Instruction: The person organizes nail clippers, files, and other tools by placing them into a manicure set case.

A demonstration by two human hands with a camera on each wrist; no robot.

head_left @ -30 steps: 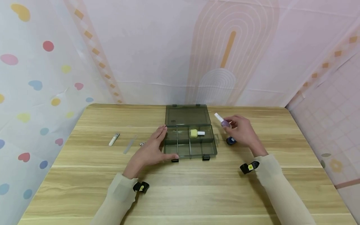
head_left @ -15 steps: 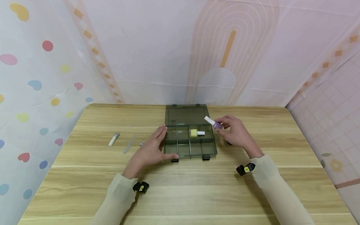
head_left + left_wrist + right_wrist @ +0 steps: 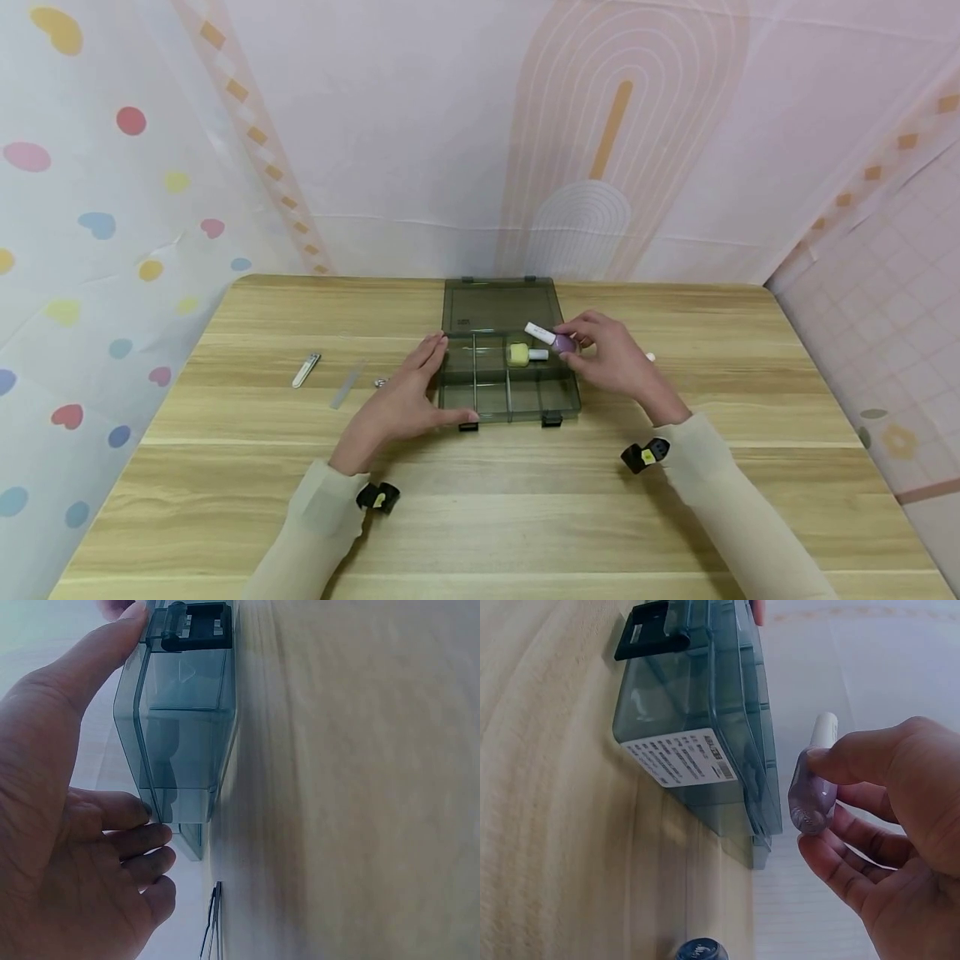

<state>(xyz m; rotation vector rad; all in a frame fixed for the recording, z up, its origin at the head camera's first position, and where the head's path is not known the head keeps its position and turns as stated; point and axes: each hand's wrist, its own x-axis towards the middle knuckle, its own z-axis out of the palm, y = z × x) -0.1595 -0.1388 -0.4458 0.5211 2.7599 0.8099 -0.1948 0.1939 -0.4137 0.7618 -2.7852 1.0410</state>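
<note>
In the head view, a dark see-through compartment box point(image 3: 492, 403) lies with its lid point(image 3: 498, 305) folded back. My left hand point(image 3: 405, 390) rests along its left side, fingers extended to the rear corner and thumb on the front edge. A yellow nail polish bottle point(image 3: 518, 355) with a white cap lies in a back right compartment. Above that area, my right hand point(image 3: 606, 354) pinches a purple nail polish bottle point(image 3: 563, 343) between thumb and fingers, its white cap pointing left. In the right wrist view the purple bottle is beside the box's open top.
Left of the box lie a nail clipper point(image 3: 306, 371), a thin nail file point(image 3: 347, 386) and a small metal item point(image 3: 380, 382), partly behind my left hand. A dark blue bottle point(image 3: 702, 949) stands right of the box. Patterned cloth hangs behind the wooden table point(image 3: 480, 517).
My right hand has carried the purple nail polish bottle leftward, from right of the box to over its back right compartments. The left hand has stayed in place.
</note>
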